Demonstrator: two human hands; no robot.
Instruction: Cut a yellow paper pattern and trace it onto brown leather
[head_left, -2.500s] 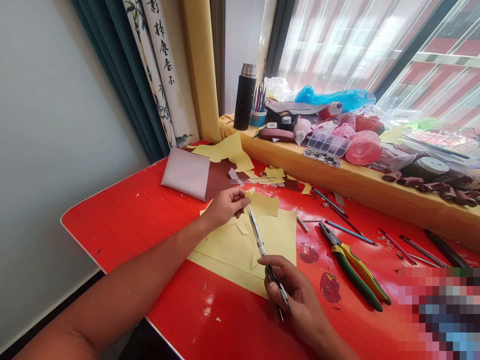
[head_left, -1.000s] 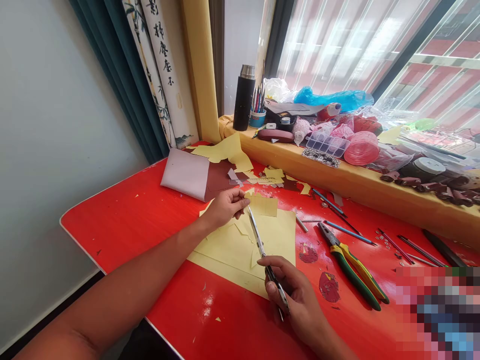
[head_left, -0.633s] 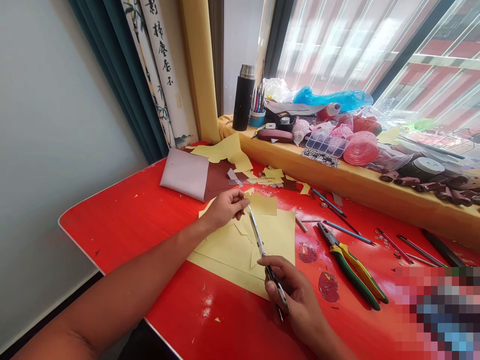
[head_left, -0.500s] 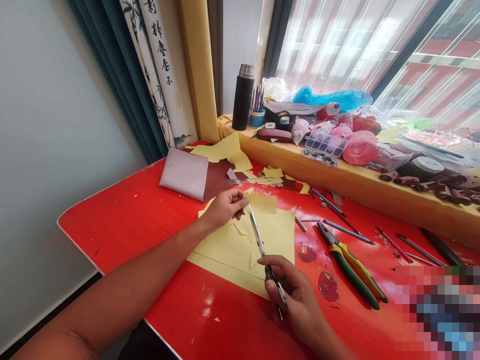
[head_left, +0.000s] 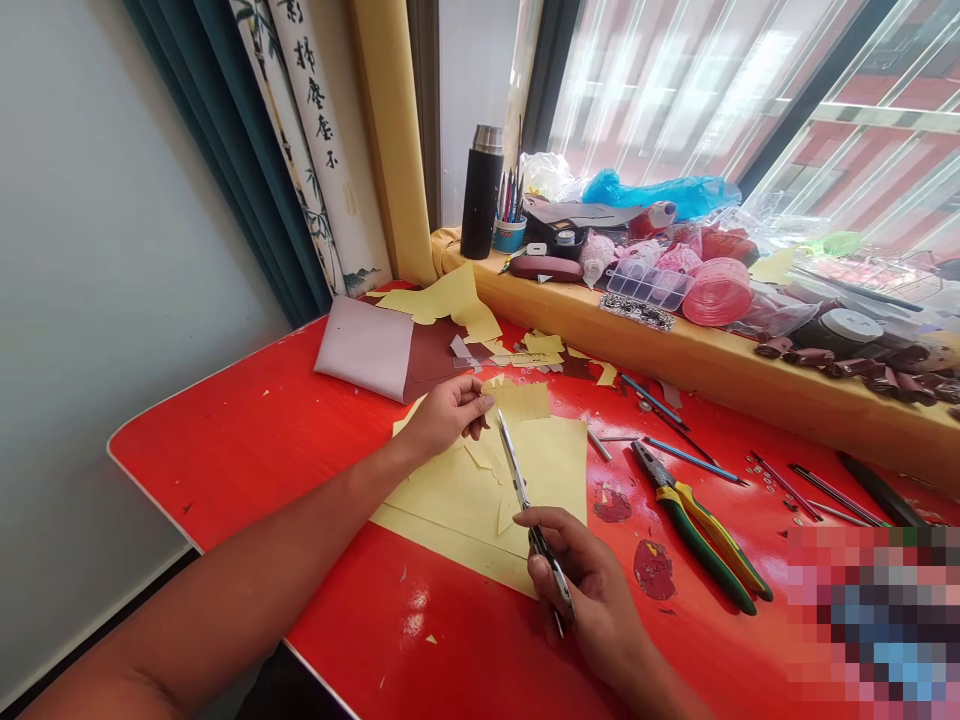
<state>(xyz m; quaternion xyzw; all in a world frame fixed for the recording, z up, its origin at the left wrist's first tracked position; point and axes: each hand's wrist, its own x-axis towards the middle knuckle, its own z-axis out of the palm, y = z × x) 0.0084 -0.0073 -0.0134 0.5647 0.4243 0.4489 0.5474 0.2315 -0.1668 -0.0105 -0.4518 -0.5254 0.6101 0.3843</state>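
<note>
My left hand [head_left: 453, 408] is closed in a pinch above the yellow paper sheets [head_left: 442, 500] on the red table. A small piece of yellow paper [head_left: 496, 382] shows at its fingertips, mostly hidden by them. In my right hand [head_left: 581, 580] is a pair of scissors [head_left: 513, 462], seen nearly edge-on, the blades pointing away from me. Their tip reaches close beside my left fingertips; whether it touches the paper I cannot tell. Behind the tip lies a yellow strip [head_left: 526, 400].
Pliers [head_left: 697, 530] with green and yellow handles lie to the right, near several thin rods [head_left: 697, 461]. Yellow scraps [head_left: 442, 300] and a folded mauve sheet [head_left: 365, 345] are at the back. A black flask [head_left: 481, 200] stands on the cluttered sill.
The whole view has shifted slightly. Both hands and the scissors keep nearly the same pose against the paper.
</note>
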